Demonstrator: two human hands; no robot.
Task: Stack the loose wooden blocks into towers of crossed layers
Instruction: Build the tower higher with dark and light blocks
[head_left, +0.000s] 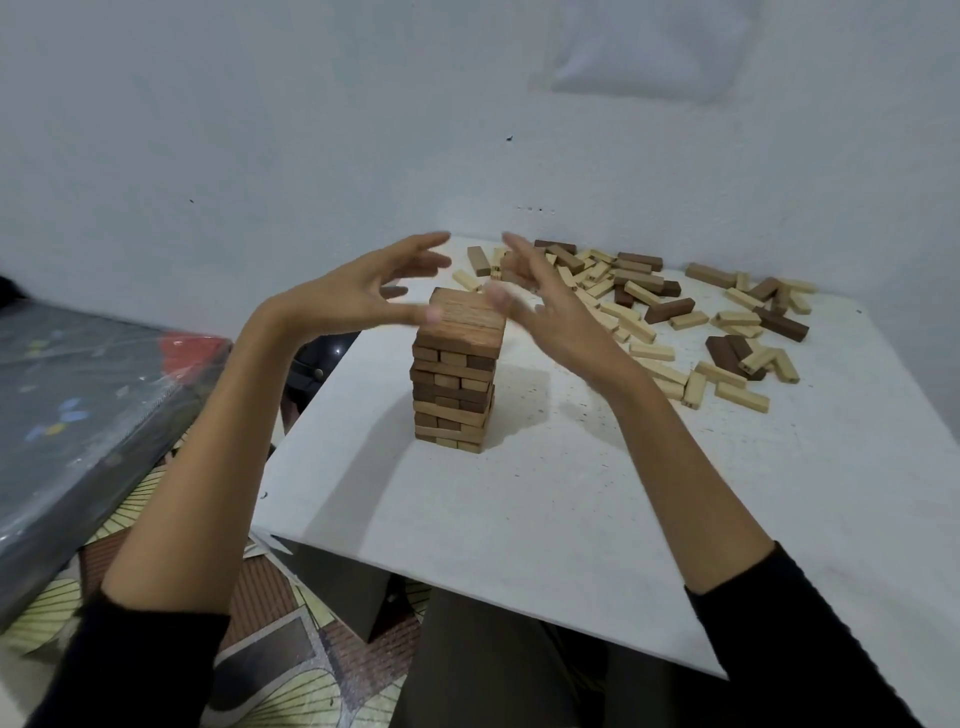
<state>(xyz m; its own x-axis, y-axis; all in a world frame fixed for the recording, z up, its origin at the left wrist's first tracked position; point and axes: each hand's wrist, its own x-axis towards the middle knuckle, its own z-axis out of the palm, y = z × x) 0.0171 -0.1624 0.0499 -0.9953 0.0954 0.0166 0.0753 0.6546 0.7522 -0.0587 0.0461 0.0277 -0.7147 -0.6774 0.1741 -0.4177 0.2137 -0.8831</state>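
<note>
A tower of crossed wooden blocks (457, 374), light and dark brown, stands several layers high on the white table (545, 509). My left hand (363, 296) hovers at the tower's upper left with fingers spread and the thumb tip at the top layer's edge. On the upper right, my right hand (540, 306) is spread the same way, thumb near the top layer. Neither hand holds a block. Both are blurred. A heap of loose wooden blocks (665, 312) lies scattered at the table's far right.
A pale wall runs close behind the table. Left of the table lies a dark plastic-wrapped slab (78, 415), over a patterned floor mat (270, 649). The table's near edge is above my lap.
</note>
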